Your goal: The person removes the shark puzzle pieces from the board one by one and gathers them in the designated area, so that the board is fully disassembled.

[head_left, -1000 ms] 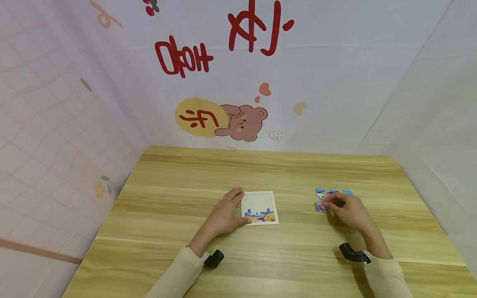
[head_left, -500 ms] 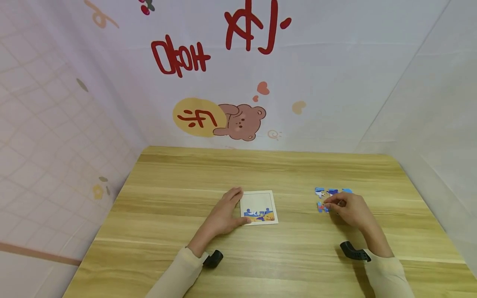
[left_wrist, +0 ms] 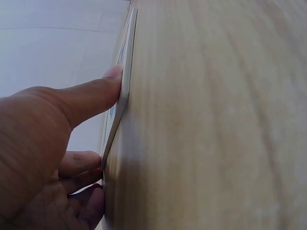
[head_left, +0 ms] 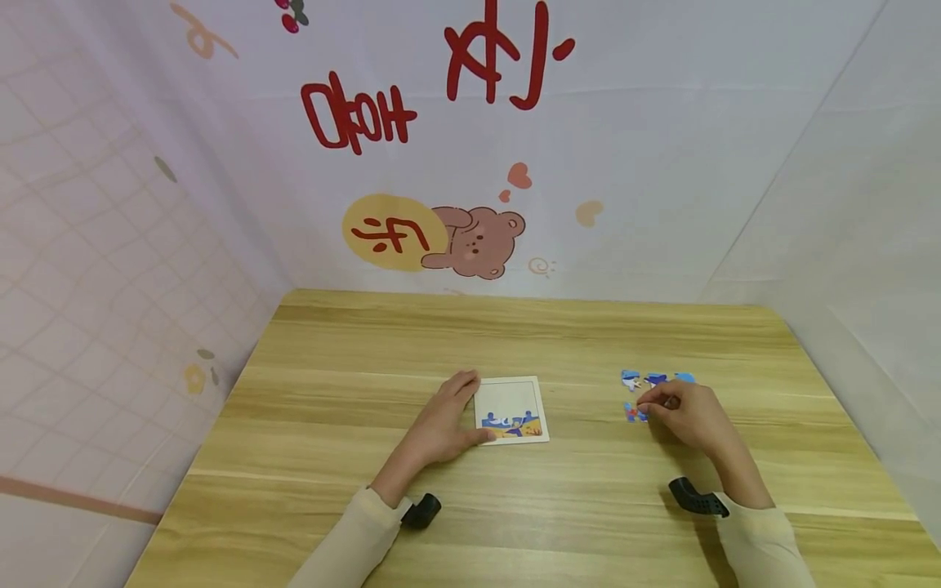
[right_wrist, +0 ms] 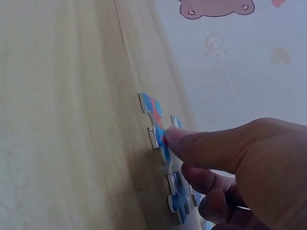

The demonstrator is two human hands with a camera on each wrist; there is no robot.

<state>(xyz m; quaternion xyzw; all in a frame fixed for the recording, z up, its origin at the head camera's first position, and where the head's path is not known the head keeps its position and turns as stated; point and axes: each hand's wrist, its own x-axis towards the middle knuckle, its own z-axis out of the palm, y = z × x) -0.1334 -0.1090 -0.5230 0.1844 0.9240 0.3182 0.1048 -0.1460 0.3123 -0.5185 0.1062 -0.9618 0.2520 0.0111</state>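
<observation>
On the table, a square white puzzle board (head_left: 509,402) carries a strip of blue and yellow pieces along its front side. My left hand (head_left: 443,420) holds the board at its left side, thumb (left_wrist: 98,93) on the front corner and fingers by the back left corner. To the right, my right hand (head_left: 687,415) has its thumb and index finger at a blue puzzle piece (head_left: 631,412) with red on it. The right wrist view shows the thumb (right_wrist: 180,139) on that puzzle piece (right_wrist: 153,112), low by the tabletop; the index fingertip is partly hidden.
Behind the right hand lie several other blue puzzle pieces (head_left: 656,379), partly covered by the hand. A white printed cloth (head_left: 632,147) stands as a wall behind the wooden table (head_left: 353,343), with more cloth on both sides.
The red-marked puzzle piece has shifted slightly toward the front, with the right hand at it. My left hand and the board stay in place.
</observation>
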